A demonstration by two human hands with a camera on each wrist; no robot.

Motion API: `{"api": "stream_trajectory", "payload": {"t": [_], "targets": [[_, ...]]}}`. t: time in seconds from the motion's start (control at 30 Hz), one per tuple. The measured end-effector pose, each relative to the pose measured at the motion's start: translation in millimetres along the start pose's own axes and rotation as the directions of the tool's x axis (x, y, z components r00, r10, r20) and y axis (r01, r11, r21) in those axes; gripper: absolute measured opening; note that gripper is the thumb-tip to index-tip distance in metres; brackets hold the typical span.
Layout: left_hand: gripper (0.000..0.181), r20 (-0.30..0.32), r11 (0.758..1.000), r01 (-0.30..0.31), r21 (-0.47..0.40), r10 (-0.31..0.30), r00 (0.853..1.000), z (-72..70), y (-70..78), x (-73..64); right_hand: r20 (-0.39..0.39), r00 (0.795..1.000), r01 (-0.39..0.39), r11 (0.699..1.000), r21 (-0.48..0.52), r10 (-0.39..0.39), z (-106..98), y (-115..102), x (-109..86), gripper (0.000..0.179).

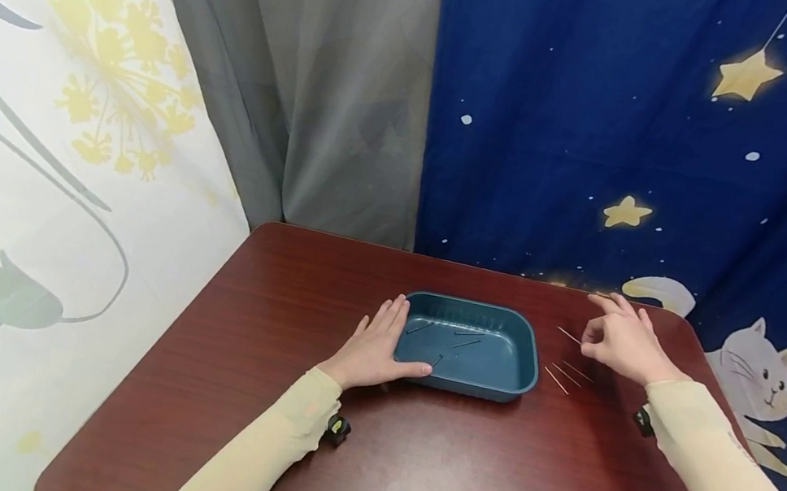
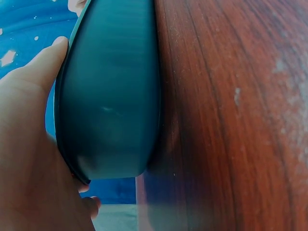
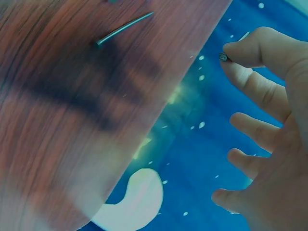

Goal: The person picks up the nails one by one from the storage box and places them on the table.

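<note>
A blue-green plastic tray (image 1: 464, 387) stands on the table with several thin dark nails (image 1: 467, 343) lying inside. My left hand (image 1: 375, 350) rests on its left end, thumb stretched along the near rim and fingers straight at the left rim. In the left wrist view, the thumb (image 2: 45, 60) lies against the edge of the tray (image 2: 110, 96). To the right of the tray, my right hand (image 1: 621, 339) pinches a nail (image 3: 223, 57) between thumb and index finger, its flat head showing at the fingertips. The other right fingers are spread.
Several loose nails (image 1: 556, 378) lie on the table between tray and right hand; one nail (image 3: 125, 29) shows in the right wrist view. The reddish-brown table (image 1: 484, 470) ends at a blue starry curtain (image 1: 525, 131), a grey curtain (image 1: 358, 110) and a white patterned one (image 1: 17, 191).
</note>
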State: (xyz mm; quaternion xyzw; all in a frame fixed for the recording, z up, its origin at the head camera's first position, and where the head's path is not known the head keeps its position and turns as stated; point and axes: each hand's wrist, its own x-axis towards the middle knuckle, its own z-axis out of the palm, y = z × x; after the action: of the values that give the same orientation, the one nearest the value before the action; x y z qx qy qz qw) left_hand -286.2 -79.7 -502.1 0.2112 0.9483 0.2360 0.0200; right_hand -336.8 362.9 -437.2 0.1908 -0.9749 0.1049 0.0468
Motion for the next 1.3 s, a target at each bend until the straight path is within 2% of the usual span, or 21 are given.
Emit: {"api": "stream_trajectory", "payload": {"t": [0.47, 0.67, 0.93, 1.3], "targets": [[0.128, 0.000, 1.000, 0.001, 0.012, -0.001, 1.000, 1.1, 0.2, 0.6, 0.107, 0.992, -0.071, 0.997, 0.027, 0.068, 18, 26, -10.7, 0.022], [0.128, -0.010, 1.000, -0.008, 0.009, 0.008, 1.000, 0.5, 0.1, 1.3, 0.112, 0.991, -0.076, 0.997, 0.029, 0.072, 27, 34, -15.0, 0.022], [0.128, 0.011, 1.000, -0.002, 0.024, 0.002, 1.000, 1.7, -1.7, -1.1, 0.117, 0.991, -0.072, 0.997, 0.025, 0.068, 40, 37, -23.7, 0.023], [0.129, 0.002, 0.999, -0.002, 0.035, 0.002, 1.000, 1.4, -0.9, -0.2, 0.097, 0.993, -0.069, 0.997, 0.028, 0.066, 39, 36, -26.8, 0.022]]}}
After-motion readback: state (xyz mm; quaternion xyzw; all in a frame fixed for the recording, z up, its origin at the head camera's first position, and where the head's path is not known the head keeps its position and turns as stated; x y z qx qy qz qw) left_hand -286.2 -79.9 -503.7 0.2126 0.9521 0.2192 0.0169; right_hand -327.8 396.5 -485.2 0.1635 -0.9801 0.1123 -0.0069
